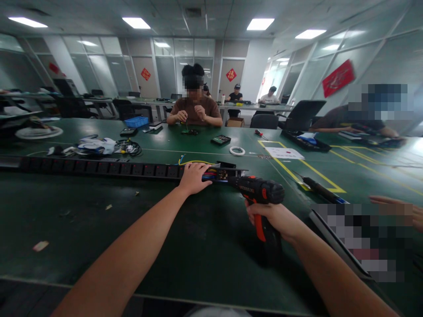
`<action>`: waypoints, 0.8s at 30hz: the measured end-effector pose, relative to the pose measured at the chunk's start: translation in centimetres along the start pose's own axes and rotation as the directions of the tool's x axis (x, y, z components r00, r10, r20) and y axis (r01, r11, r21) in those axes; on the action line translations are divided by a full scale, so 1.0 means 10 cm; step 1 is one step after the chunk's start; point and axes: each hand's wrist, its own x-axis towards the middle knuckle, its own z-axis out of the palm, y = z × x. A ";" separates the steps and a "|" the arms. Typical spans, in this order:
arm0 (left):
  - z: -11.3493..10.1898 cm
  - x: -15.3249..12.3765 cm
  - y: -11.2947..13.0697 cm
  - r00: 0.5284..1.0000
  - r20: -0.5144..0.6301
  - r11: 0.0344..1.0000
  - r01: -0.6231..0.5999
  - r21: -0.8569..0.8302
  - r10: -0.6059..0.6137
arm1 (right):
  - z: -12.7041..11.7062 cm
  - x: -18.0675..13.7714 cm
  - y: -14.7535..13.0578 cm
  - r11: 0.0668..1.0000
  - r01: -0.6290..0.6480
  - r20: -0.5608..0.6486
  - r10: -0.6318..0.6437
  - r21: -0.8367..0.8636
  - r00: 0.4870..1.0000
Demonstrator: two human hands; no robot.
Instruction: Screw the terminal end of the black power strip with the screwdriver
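Observation:
A long black power strip point(109, 168) with a row of sockets lies across the green table. My left hand point(194, 179) is wrapped over it near its right end, fingers on the far side and thumb on the near side. Just right of that hand, coloured wires and a circuit board point(222, 174) show in the strip's open end. My right hand point(269, 215) grips a black and orange cordless drill point(261, 190) by its handle, index finger near the trigger. The drill's nose points left at the open end; whether its tip touches anything is hidden.
A soldering iron-like tool point(322, 190) lies on the right, near yellow tape markings. Beyond the strip are a white tape ring point(237, 151), a paper sheet point(284, 152) and bundled cables point(128, 147). A co-worker point(194, 110) sits opposite; another person's hand point(393, 202) is at right.

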 end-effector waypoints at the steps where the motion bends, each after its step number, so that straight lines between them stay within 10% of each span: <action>1: 0.00 0.00 0.00 1.000 0.000 1.000 -0.001 0.000 0.001 | 0.00 0.00 0.00 1.000 0.001 -0.001 -0.001 0.002 1.000; 24: 0.01 0.00 0.00 1.000 -0.021 1.000 -0.005 0.000 0.005 | 0.03 -0.03 -0.03 1.000 -0.011 -0.042 0.010 -0.005 0.999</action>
